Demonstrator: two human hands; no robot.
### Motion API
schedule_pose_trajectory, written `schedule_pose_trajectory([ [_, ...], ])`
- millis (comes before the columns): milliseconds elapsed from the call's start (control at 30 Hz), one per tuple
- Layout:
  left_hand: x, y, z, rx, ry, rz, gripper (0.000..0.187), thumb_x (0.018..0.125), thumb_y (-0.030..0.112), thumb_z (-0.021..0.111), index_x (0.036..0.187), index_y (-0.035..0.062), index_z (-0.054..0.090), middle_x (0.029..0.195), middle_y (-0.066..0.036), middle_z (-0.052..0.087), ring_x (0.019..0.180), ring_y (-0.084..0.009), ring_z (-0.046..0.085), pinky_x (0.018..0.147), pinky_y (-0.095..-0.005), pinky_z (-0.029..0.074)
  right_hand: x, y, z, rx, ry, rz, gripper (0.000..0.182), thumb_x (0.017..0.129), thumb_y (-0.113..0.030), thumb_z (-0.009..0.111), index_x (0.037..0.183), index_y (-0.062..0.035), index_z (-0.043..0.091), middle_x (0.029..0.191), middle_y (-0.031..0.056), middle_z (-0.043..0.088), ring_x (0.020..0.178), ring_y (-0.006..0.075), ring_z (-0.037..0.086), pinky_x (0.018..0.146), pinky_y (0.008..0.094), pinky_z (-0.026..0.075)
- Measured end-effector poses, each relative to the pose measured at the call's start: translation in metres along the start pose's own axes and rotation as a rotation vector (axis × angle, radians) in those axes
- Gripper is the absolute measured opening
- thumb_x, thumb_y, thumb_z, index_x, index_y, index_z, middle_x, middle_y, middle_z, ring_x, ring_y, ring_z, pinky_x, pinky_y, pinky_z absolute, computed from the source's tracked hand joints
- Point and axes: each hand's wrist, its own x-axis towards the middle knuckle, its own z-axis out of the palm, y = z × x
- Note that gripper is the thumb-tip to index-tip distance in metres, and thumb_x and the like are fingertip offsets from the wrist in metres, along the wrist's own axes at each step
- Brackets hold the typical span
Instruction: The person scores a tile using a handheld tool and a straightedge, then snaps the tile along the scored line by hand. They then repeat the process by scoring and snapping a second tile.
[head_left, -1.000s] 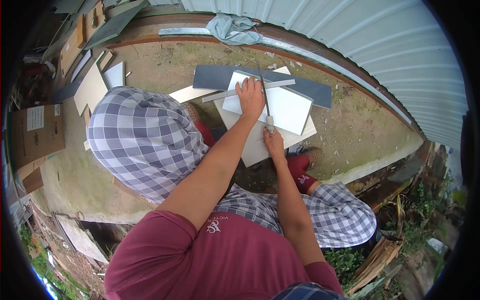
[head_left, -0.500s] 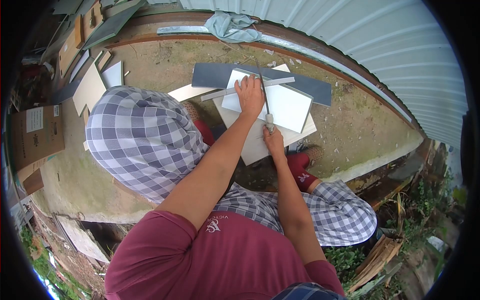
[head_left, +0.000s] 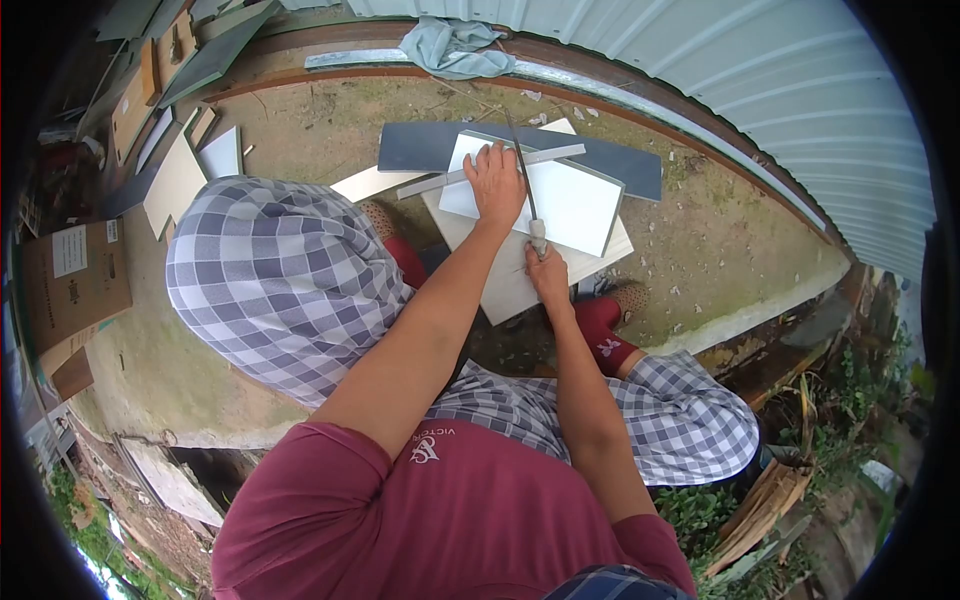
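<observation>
Here the white tile (head_left: 560, 205) lies flat on top of a larger pale tile (head_left: 510, 280), and this white tile is the landmark for all the rest. Across its far part lies a grey straightedge (head_left: 490, 172), running from left to right. The left hand (head_left: 497, 185) rests on the white tile with the palm down and the fingers spread, pressing on the straightedge near its middle. A thin cutting tool (head_left: 528, 195) runs along the tile from the far edge toward the person, just to the right of the left hand. The right hand (head_left: 548, 275) is at the near edge of the white tile, closed around the light handle of this tool. Behind the white tile lies a dark grey tile (head_left: 640, 172) on the ground. Left of it, more pale tiles (head_left: 175, 180) lean together. Far behind it, a bluish cloth (head_left: 450, 45) lies by the corrugated wall (head_left: 760, 70).
</observation>
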Motion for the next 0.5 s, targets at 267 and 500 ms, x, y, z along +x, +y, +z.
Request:
schedule_pose_trajectory([
  [267, 0.0003, -0.0001, -0.0013, -0.008, 0.003, -0.003, 0.034, 0.071, 0.009, 0.065, 0.104, 0.0074, 0.058, 0.120, -0.010, 0.055, 0.118, -0.0287, 0.047, 0.103, -0.0577, 0.025, -0.0031, -0.0065, -0.0043, 0.020, -0.025, 0.010, 0.038, 0.092, -0.039, 0.055, 0.095, -0.0020, 0.062, 0.066, 0.0144, 0.063, 0.063, 0.0261, 0.064, 0.064, 0.0384, 0.048],
  [500, 0.0005, -0.0003, -0.0016, -0.004, -0.012, -0.009, 0.034, 0.072, 0.010, 0.065, 0.105, 0.0075, 0.058, 0.121, -0.010, 0.054, 0.119, -0.0286, 0.046, 0.104, -0.0573, 0.024, -0.0037, -0.0083, -0.0051, 0.026, -0.038, 0.024, 0.037, 0.092, -0.039, 0.055, 0.096, -0.0023, 0.062, 0.067, 0.0140, 0.063, 0.062, 0.0243, 0.064, 0.063, 0.0380, 0.048],
])
